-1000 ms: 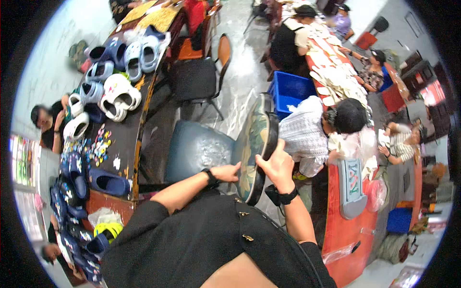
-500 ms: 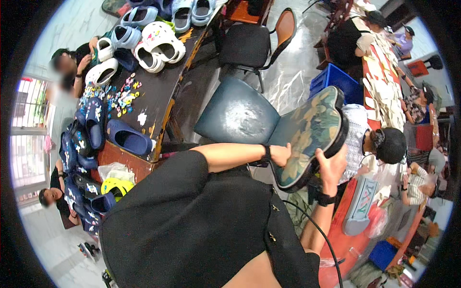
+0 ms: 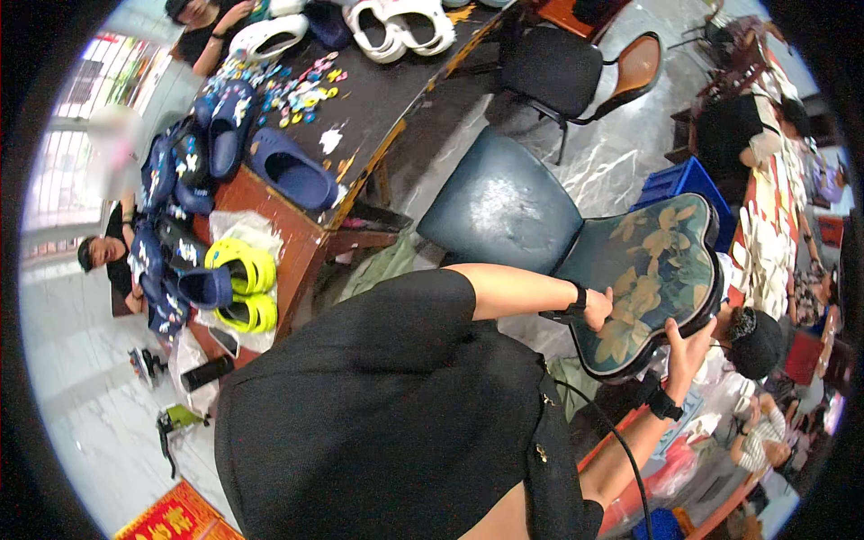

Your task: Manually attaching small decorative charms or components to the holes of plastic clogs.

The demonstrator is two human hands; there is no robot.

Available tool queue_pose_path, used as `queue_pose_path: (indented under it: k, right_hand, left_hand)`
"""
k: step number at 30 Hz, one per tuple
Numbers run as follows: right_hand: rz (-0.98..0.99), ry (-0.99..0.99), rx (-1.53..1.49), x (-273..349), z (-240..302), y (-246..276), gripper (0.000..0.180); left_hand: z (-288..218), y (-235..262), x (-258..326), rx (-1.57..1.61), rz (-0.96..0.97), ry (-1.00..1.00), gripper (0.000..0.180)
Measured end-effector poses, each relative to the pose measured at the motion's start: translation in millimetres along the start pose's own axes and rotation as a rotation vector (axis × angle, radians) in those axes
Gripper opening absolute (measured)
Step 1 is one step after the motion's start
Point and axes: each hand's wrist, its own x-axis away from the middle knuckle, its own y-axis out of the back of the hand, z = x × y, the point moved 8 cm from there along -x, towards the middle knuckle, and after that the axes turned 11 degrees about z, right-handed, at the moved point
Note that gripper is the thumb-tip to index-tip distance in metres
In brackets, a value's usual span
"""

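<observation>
Between the person's two hands sat a flat seat cushion (image 3: 650,283), dark teal with yellowish leaf and flower prints, its outline lobed and its thick edge rimmed in black. It was held up in the air, tilted, just to the right of a blue-grey padded chair seat (image 3: 500,202) whose vinyl looked worn and scuffed with pale marks. The left hand (image 3: 597,308), with a black band at the wrist, lay on the printed face near the cushion's lower left edge, fingers curled down against the fabric. The right hand (image 3: 687,345), also with a dark wristband, came up from below and cupped the lower rim, fingers spread along the black edge. Both hands gripped the cushion between them.

Farther left stood a dark wooden table (image 3: 387,108) with an orange-brown edge, its top chipped and stained. On it lay navy blue clogs (image 3: 292,171), smooth and rubbery, and a scatter of small bright charms (image 3: 297,90). White clogs (image 3: 396,27) sat at the far end. A yellow pair of clogs (image 3: 241,270) rested on a pale plastic sheet at the near end. Beyond the table stood a black office chair with a brown back (image 3: 576,67) on a grey marbled floor. A blue plastic crate (image 3: 679,184) was behind the cushion, and other people sat at a long red table (image 3: 765,234) on the right.
</observation>
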Motion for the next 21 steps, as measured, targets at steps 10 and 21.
queue_pose_path:
  k: [10, 21]
  right_hand:
    - [0.074, 0.059, -0.129, -3, -8, -6, 0.066]
    - [0.202, 0.036, -0.039, -16, -24, -4, 0.093]
  left_hand:
    - [100, -48, 115, 0.221, -0.480, -0.210, 0.058]
    - [230, -230, 411, 0.727, -0.985, 0.384, 0.051]
